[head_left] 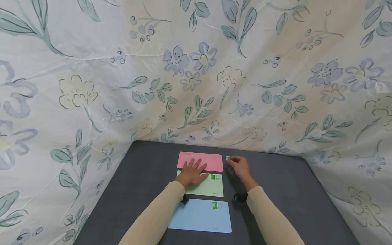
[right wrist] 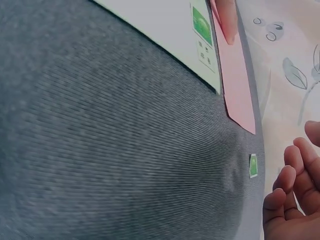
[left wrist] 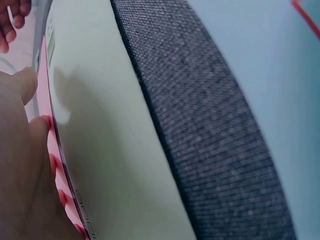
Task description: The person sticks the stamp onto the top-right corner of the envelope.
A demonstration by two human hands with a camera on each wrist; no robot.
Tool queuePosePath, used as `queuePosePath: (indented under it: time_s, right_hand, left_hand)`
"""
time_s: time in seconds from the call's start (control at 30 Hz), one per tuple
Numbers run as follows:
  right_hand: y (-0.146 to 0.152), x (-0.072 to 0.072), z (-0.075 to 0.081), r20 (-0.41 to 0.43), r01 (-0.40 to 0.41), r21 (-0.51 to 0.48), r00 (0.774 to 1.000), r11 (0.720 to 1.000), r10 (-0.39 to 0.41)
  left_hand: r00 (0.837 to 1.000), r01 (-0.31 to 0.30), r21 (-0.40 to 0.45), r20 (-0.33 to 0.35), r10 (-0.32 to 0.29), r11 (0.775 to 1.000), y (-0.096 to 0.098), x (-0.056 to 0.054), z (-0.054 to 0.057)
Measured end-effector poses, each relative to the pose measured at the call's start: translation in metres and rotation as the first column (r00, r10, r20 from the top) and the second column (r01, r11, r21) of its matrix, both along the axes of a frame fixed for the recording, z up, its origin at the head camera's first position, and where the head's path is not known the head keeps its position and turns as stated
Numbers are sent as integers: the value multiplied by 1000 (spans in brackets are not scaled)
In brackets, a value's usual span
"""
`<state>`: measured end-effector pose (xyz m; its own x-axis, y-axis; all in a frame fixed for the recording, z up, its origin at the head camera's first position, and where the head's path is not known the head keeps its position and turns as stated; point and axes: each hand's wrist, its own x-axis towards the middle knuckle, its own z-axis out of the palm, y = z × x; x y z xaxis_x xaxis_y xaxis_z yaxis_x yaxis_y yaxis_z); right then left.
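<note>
My left hand point(head_left: 193, 173) lies with spread fingers on a pink envelope point(head_left: 215, 163), its palm and thumb over the pale green envelope point(head_left: 211, 187) below. Just right of the pink envelope, a small green stamp point(head_left: 227, 158) lies on the dark table. Beside that stamp is my right hand point(head_left: 241, 166), fingers loosely bent. The right wrist view shows the stamp point(right wrist: 253, 165) flat on the cloth, apart from the right hand point(right wrist: 297, 195), which holds nothing visible. A green stamp point(head_left: 212, 177) sits at the upper right of the green envelope.
Nearest me lies a light blue envelope point(head_left: 199, 216), with a green stamp point(head_left: 215, 205) at its upper right. Dark textured cloth point(head_left: 284, 197) covers the table. A floral curtain point(head_left: 196, 102) hangs behind and along the sides.
</note>
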<state>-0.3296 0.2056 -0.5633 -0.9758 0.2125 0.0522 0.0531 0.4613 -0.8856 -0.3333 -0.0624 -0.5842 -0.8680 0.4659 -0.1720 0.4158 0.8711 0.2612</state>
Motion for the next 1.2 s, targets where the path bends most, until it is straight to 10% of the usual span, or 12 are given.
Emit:
queuePosePath:
  time_s: [1.2]
  right_hand:
    - [19, -34, -2, 79, 54, 15, 995, 998, -55]
  left_hand:
    - [1000, -7, -33, 3, 7, 999, -3, 16, 25]
